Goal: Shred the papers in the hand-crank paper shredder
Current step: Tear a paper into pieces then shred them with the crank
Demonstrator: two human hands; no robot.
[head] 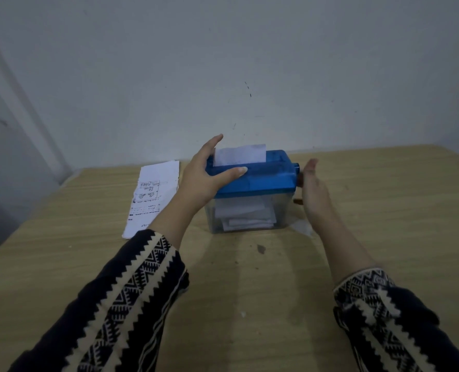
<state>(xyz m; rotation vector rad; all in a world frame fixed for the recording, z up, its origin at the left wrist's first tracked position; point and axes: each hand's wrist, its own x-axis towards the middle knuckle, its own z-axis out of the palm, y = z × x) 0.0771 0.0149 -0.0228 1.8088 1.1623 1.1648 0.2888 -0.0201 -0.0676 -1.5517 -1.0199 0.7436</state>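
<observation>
The hand-crank paper shredder point(263, 175) stands near the middle of the bench point(384, 210), close to the wall. It has a blue top on a clear bin point(280, 210). One sheet point(240, 154) stands upright in the slot, partly fed in.

From where I stand, the left hand point(204, 173) lies over the left end of the blue top. The thumb is stretched along the near edge and the fingers are straight behind the sheet, so it presses down rather than clenches. The right hand point(313, 189) is at the right end, flat and spread, just beside the brown crank point(298, 202). The picture is blurred there, and I see no fingers wrapped round the handle.

The step in hand looks like winding this sheet through. I'd say the right hand should take the crank handle firmly and turn it evenly, while the left bears straight down so the light box neither slides nor tips. The left fingers are best kept clear of the slot, and the sheet kept square to it, since a skewed sheet would likely jam.

By my count there is one shredder, one crank and one sheet in the slot. There is also one pile of printed papers point(153, 194) lying flat to the left of the shredder, though I cannot tell how many sheets it holds. The bin holds a heap of white shredded paper point(244, 213), too tangled to count.
</observation>
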